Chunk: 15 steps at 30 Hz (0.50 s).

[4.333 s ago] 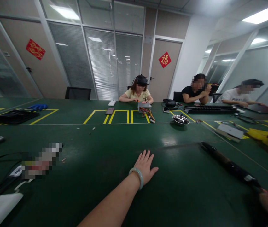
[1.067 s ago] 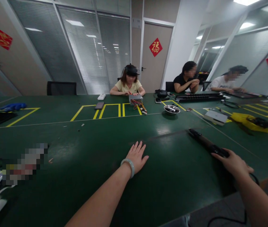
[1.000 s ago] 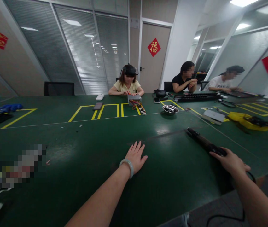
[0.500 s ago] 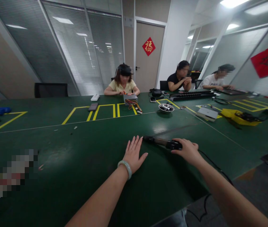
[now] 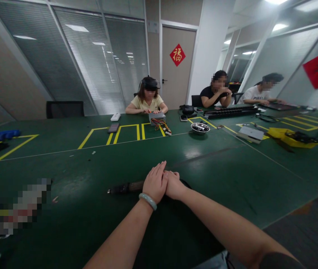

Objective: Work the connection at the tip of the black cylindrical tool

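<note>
A black electric screwdriver [image 5: 125,187] with a brownish mid-section lies low over the green table, its tip pointing left. My right hand [image 5: 176,186] is closed round its rear end; the fingers are partly hidden behind my left hand. With fingers stretched out and close together, my left hand [image 5: 153,184] lies across the tool's body and touches the right hand. A pale green bangle [image 5: 148,201] is on my left wrist. Part of the dark cord [image 5: 186,183] shows behind the right hand.
A metal bowl [image 5: 200,129] holding small parts stands beyond my hands. Across the green table [image 5: 232,168], a person [image 5: 149,99] handles a grey box [image 5: 157,118] with coloured wires. Two more people sit to the right. A yellow holder [image 5: 290,138] with a black tool lies at right.
My right hand has swung the electric screwdriver leftward, so it now passes under my left hand. The right hand has come up against the left, which has stayed nearly in place.
</note>
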### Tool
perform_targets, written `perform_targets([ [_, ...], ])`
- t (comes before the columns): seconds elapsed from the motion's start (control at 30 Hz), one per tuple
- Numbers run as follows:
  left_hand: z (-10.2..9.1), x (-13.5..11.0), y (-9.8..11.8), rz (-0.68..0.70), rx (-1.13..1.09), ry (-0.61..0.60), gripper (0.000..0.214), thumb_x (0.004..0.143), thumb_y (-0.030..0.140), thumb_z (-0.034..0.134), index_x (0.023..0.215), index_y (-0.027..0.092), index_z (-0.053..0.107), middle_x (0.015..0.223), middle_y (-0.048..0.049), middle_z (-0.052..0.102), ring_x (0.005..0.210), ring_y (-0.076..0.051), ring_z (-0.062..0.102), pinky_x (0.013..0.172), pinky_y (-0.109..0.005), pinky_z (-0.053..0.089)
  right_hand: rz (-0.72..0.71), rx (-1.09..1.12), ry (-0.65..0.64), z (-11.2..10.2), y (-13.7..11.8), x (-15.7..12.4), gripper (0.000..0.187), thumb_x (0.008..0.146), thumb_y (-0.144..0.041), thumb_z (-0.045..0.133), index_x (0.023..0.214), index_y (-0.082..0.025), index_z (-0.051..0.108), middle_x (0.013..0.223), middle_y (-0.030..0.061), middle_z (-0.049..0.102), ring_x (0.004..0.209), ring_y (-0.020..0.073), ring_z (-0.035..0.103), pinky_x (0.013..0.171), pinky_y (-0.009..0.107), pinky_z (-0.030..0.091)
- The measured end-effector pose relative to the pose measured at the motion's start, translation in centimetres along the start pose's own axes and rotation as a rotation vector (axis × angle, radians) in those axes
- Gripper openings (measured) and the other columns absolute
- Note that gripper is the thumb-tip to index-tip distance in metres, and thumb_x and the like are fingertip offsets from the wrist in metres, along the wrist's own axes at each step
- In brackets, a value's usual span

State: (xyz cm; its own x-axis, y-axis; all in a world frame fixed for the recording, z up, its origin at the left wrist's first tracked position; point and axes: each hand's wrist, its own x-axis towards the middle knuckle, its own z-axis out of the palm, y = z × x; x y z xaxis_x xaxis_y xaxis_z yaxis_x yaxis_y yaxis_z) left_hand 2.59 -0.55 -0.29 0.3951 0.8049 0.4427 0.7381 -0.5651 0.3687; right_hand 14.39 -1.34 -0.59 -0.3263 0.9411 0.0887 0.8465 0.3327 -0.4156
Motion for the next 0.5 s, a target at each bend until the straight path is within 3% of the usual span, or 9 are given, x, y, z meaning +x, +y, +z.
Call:
perform_targets([
  [0.1, 0.0, 0.1, -0.2, 0.000, -0.043, 0.006, 0.043, 0.099, 0.032, 0.024, 0.137, 0.020, 0.040, 0.135, -0.0037, 0.051, 0.122, -0.016, 0.047, 0.105, -0.034, 0.036, -0.014, 0.027, -0.024, -1.7, 0.3, -0.4, 0.040, 0.081, -0.026, 0.055, 0.120, -0.017, 0.057, 0.116, 0.0131, 0.057, 0.106, 0.0259, 0.051, 0.092, 0.040, 0.035],
  [0.2, -0.2, 0.2, -0.2, 0.002, -0.056, 0.001, 0.041, 0.099, 0.031, 0.025, 0.132, 0.021, 0.045, 0.127, -0.0035, 0.057, 0.115, -0.017, 0.052, 0.101, -0.034, 0.040, -0.024, 0.108, -0.055, -5.5, 1.8, -1.8, 0.043, 0.079, -0.035, 0.060, 0.119, -0.020, 0.058, 0.119, 0.0095, 0.058, 0.106, 0.0237, 0.053, 0.092, 0.035, 0.038],
  [0.33, -0.4, 0.2, 0.1, 0.035, -0.039, -0.079, 0.035, 0.097, 0.030, 0.030, 0.117, 0.023, 0.058, 0.113, -0.0025, 0.065, 0.103, -0.018, 0.058, 0.093, -0.036, 0.043, 0.116, 0.120, -0.273, -10.1, 4.9, -3.7, 0.030, 0.083, -0.045, 0.055, 0.099, -0.022, 0.067, 0.092, 0.0045, 0.067, 0.081, 0.0188, 0.061, 0.071, 0.028, 0.044],
  [0.4, -0.6, 0.2, 0.2, 0.062, -0.027, -0.123, 0.030, 0.094, 0.030, 0.037, 0.111, 0.023, 0.061, 0.107, -0.0018, 0.067, 0.098, -0.019, 0.059, 0.089, -0.036, 0.044, 0.108, 0.094, -0.427, -10.9, 5.8, -4.3, 0.029, 0.078, -0.046, 0.061, 0.094, -0.023, 0.069, 0.086, 0.0027, 0.068, 0.075, 0.0177, 0.061, 0.065, 0.027, 0.043],
  [0.5, -0.9, 0.2, 0.3, 0.098, -0.003, -0.162, 0.026, 0.087, 0.030, 0.049, 0.110, 0.024, 0.060, 0.106, -0.0014, 0.066, 0.098, -0.020, 0.059, 0.086, -0.036, 0.044, 0.045, 0.079, -0.568, -10.1, 5.8, -4.8, 0.029, 0.072, -0.045, 0.067, 0.093, -0.025, 0.070, 0.085, 0.0006, 0.068, 0.071, 0.0162, 0.061, 0.060, 0.024, 0.041],
])
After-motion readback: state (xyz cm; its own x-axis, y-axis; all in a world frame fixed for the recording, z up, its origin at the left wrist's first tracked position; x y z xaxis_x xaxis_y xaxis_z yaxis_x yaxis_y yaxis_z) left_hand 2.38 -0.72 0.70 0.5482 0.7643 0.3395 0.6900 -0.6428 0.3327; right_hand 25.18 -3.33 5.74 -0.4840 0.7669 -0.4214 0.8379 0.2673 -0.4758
